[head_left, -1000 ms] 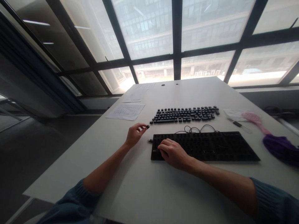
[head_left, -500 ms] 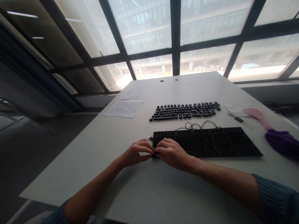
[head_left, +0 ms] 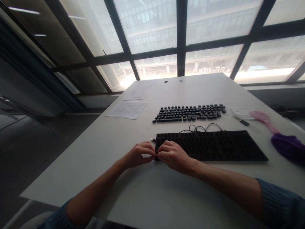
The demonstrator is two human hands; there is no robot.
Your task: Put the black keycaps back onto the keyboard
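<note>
Looking down from the head view, the left hand (head_left: 140, 154) and right hand (head_left: 175, 156) meet at the 9 o'clock end of the black keyboard (head_left: 209, 144) on the white table (head_left: 107, 143). The left thumb and fingers are drawn narrow at the keyboard's near corner; whether they pinch anything is too dark and small to tell. The right hand lies over that same end, fingers curled down, its fingertips beside the left ones; what, if anything, it grips cannot be told.

Taking the keyboard as the middle of the dial, the loose keys (head_left: 190, 114) stand in rows near 11 o'clock. A thin cable (head_left: 205, 128) loops at 12, and a plug (head_left: 153, 140) lies at 9, just beside the keyboard's edge. Paper sheets (head_left: 127, 109) are at 10, printed or written on, but too faint to read. At 2 lie a small wire tool (head_left: 244, 122), a clear bag (head_left: 240, 113) and a pink paddle-shaped thing (head_left: 261, 116); a purple cloth (head_left: 288, 146) is at 3. Markings on the keys, and any brand, are unreadable.
</note>
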